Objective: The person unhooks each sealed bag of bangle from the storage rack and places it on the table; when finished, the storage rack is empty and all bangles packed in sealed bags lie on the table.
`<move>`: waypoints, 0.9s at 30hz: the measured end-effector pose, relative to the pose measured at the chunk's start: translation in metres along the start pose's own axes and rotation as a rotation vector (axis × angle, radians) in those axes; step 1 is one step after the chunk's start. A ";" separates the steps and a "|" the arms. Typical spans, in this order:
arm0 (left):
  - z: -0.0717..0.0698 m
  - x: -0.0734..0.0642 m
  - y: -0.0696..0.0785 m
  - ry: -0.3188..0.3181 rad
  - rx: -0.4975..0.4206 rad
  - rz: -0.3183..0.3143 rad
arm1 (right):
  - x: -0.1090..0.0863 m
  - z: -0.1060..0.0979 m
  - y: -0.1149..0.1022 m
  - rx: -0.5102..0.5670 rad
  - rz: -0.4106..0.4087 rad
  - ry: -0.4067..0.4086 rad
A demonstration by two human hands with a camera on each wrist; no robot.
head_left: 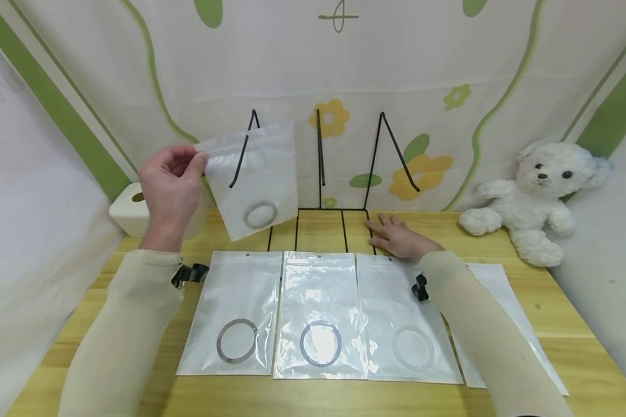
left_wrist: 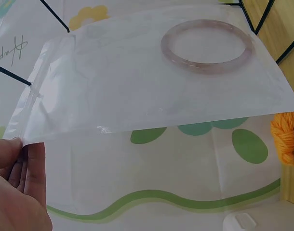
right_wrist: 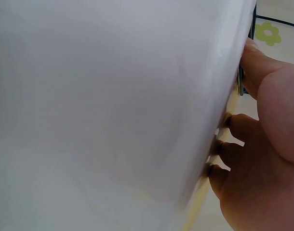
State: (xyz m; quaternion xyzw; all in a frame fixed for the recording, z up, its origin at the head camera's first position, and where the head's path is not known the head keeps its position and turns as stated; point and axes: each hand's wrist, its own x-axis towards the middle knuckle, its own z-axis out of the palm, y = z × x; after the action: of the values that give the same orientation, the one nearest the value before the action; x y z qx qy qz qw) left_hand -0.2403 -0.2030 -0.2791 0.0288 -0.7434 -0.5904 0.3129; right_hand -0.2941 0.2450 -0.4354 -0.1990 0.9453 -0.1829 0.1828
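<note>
My left hand (head_left: 172, 179) pinches the upper left corner of a translucent white zip bag (head_left: 266, 174) between thumb and fingertips. A pale brownish-pink bangle (left_wrist: 207, 45) lies inside that bag near its bottom. The left prong (head_left: 239, 162) of a black wire display rack (head_left: 334, 209) comes out in front of the bag's top, apparently through its hole. My right hand (head_left: 400, 239) rests with fingers spread at the right side of the rack's base on the table. A whitish sheet, probably a bag, fills most of the right wrist view.
Several zip bags lie in a row in front: one with a brown bangle (head_left: 237, 340), others with clear bangles (head_left: 320, 343) (head_left: 413, 348). Another bag (head_left: 521, 330) is partly under the right forearm. A white teddy bear (head_left: 542, 197) sits right; a white tissue box (head_left: 127, 211) stands left.
</note>
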 end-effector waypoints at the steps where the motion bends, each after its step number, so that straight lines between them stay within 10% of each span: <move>1: -0.001 -0.001 0.000 0.003 -0.003 0.006 | 0.000 0.000 0.000 0.000 0.001 -0.001; 27: -0.022 -0.022 0.002 -0.020 -0.073 0.030 | 0.000 0.000 0.000 0.005 0.007 -0.006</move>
State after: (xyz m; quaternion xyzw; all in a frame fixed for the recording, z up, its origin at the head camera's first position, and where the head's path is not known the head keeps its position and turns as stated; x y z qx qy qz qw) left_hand -0.2108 -0.2121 -0.2847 0.0004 -0.7250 -0.6125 0.3150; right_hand -0.2941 0.2448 -0.4352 -0.1957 0.9449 -0.1842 0.1869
